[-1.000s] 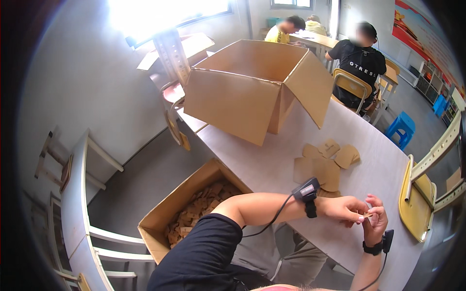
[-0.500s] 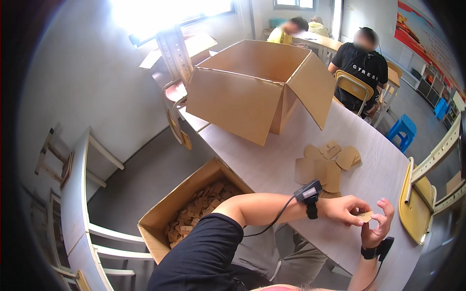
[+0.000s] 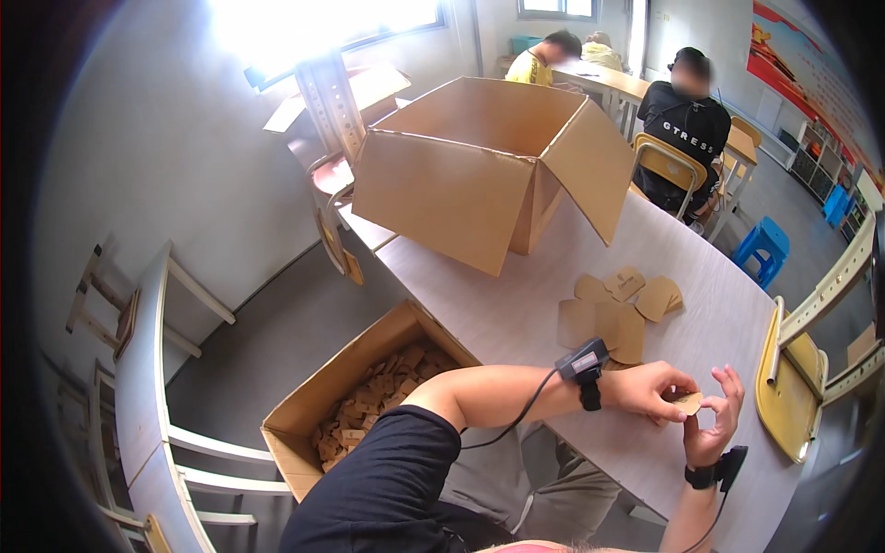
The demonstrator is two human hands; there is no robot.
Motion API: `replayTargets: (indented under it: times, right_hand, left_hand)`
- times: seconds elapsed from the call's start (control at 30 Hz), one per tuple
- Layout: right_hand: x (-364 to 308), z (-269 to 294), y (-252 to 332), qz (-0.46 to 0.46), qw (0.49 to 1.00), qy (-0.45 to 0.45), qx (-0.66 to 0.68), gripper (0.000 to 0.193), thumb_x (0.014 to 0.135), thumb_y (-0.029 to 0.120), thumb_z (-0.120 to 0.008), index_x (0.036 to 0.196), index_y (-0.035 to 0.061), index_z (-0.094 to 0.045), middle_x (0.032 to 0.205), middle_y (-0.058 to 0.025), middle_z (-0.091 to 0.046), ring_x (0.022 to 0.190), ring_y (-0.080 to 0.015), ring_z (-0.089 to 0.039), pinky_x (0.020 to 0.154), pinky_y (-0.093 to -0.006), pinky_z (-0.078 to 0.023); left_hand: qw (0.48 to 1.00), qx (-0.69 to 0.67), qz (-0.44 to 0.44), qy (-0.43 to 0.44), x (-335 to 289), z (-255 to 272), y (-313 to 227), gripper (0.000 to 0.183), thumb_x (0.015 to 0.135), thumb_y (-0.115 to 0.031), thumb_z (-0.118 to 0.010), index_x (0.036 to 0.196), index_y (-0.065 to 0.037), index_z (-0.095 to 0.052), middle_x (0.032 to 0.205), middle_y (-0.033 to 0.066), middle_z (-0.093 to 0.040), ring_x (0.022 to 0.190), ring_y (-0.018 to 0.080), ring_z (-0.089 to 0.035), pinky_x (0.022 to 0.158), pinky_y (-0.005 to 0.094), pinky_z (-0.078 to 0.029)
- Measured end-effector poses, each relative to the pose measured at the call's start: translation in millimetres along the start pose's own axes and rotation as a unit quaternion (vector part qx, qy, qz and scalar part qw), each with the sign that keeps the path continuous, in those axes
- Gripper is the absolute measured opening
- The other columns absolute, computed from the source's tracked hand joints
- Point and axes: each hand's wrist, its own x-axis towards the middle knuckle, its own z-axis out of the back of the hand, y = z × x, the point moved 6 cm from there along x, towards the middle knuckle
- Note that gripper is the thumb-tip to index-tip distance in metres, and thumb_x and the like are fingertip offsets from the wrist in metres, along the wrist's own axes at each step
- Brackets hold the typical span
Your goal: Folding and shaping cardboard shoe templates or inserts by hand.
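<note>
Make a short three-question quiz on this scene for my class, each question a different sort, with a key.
1. True or false: the large open box stands on the table.

2. What does the lower box beside the table contain?
A) glass bottles
B) small brown pieces
C) folded towels

3. Fill in: the flat cardboard piece is gripped between thumb and fingers of the person's ____ hand.

Key:
1. True.
2. B.
3. Left: the left hand grips it.

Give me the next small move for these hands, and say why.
Probably pinch the small cardboard piece with the right hand too: the left hand holds it, and the right one is already at its edge.
</note>
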Motion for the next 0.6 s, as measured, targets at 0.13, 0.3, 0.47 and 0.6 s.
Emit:
replayTargets:
  times: [0.13,0.3,0.47,0.6]
  right_hand:
    - [5.2,1.3,5.4,0.003,0.999,0.026,0.039,0.027,0.086,0.024,-0.076,0.088,0.0083,-0.054,0.130,-0.0170,-0.064,0.133,-0.0466,-0.050,0.108,-0.0565,-0.040]
    - [-0.3,-14.1,9.6,0.007,0.993,0.096,0.074,0.022,0.088,0.020,-0.073,0.085,0.0054,-0.057,0.131,-0.0181,-0.063,0.134,-0.0467,-0.049,0.109,-0.0571,-0.039]
    - [-3.7,-13.9,0.2,-0.052,0.980,0.088,0.171,0.034,0.099,0.033,-0.065,0.080,0.0046,-0.057,0.133,-0.0183,-0.061,0.138,-0.0448,-0.045,0.112,-0.0560,-0.036]
    - [-6.5,-18.6,1.1,-0.065,0.971,0.088,0.213,0.042,0.102,0.042,-0.059,0.080,0.0062,-0.058,0.135,-0.0175,-0.061,0.140,-0.0432,-0.044,0.113,-0.0557,-0.034]
  left_hand:
    - [1.000,0.017,-0.021,0.009,1.3,-0.4,-1.7,0.051,0.091,-0.029,-0.076,0.123,0.007,-0.059,0.091,0.0071,-0.066,0.080,0.0104,-0.063,0.070,0.0265,-0.053]
    - [1.000,-0.017,0.012,-0.003,-0.5,0.4,-0.1,0.043,0.094,-0.032,-0.075,0.113,0.004,-0.061,0.086,0.0053,-0.066,0.072,0.0090,-0.063,0.063,0.0254,-0.052]
    - [1.000,-0.024,0.012,0.016,0.4,1.2,0.9,0.046,0.096,-0.040,-0.073,0.109,0.003,-0.062,0.086,0.0048,-0.067,0.070,0.0100,-0.065,0.061,0.0265,-0.053]
    - [0.995,-0.033,0.006,0.090,1.7,-7.8,6.8,0.051,0.096,-0.045,-0.070,0.113,0.003,-0.064,0.092,0.0071,-0.069,0.079,0.0127,-0.067,0.069,0.0280,-0.055]
